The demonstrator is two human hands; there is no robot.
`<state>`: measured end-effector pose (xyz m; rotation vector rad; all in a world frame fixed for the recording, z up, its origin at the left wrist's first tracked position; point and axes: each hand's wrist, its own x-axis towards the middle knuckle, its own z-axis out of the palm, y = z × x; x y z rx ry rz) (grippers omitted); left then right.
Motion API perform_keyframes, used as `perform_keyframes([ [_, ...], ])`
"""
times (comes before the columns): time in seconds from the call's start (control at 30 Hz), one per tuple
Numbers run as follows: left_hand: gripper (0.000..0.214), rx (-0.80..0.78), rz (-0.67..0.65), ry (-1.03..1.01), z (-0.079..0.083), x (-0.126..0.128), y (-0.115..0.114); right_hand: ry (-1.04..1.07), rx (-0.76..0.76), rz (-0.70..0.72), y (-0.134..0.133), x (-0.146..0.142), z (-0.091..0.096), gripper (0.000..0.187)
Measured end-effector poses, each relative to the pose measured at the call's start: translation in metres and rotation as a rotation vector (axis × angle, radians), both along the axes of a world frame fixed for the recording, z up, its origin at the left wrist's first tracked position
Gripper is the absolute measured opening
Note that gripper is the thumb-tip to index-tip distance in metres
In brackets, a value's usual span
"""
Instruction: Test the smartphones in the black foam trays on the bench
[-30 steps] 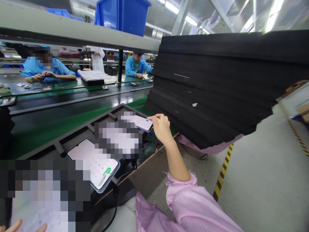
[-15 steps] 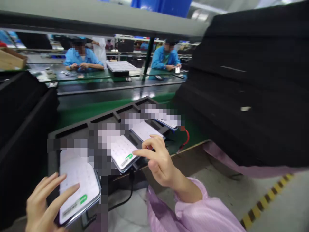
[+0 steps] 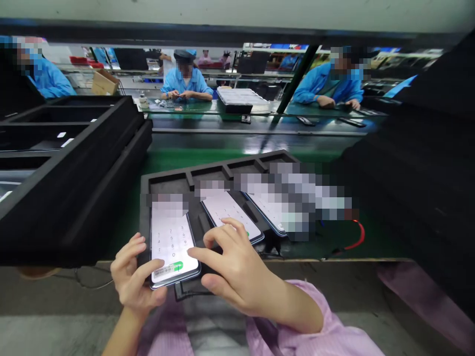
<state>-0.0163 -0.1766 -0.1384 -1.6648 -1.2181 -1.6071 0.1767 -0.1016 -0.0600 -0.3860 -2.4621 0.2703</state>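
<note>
- I have my left grip (image 3: 133, 284) with its index finger (image 3: 150, 269) reaching right, its thumb (image 3: 159, 296) just below, and the other fingers bent above; whether it clasps, I can't tell.
- My left forearm (image 3: 124, 333) runs bare, down and left from that grip.
- My right grip (image 3: 239, 272) is unclenched, forefinger stretched toward the left one, other fingers curved above, thumb apart below.
- My right forearm (image 3: 297, 306) slants down-right from its grip into a pushed-up pink sleeve (image 3: 326, 336).
</note>
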Motion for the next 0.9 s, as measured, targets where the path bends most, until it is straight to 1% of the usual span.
perform_keyframes([
  [0.13,0.032,0.019,-0.001,-0.048,-0.001,0.002,0.0,-0.026,0.012,-0.023,-0.002,-0.006,-0.001,0.064],
  [0.27,0.033,0.035,0.009,-0.054,0.0,0.003,0.001,-0.039,0.036,-0.053,-0.001,-0.009,-0.003,0.061],
  [0.43,0.041,-0.039,0.018,-0.026,-0.003,0.002,-0.001,-0.056,0.02,-0.044,0.0,-0.01,-0.003,0.058],
  [0.57,0.043,-0.02,0.043,-0.024,-0.006,0.003,-0.001,-0.039,0.003,-0.04,0.0,-0.009,-0.001,0.057],
  [0.63,0.045,-0.004,0.037,-0.058,-0.006,0.004,0.001,-0.028,-0.013,-0.045,0.0,-0.01,-0.001,0.057],
  [0.77,0.059,0.039,0.019,-0.185,-0.003,0.005,0.005,-0.04,-0.031,-0.049,-0.002,-0.017,-0.002,0.058],
  [0.9,0.06,0.011,0.037,-0.245,0.001,0.003,0.005,-0.048,-0.038,-0.046,-0.003,-0.02,-0.003,0.059],
])
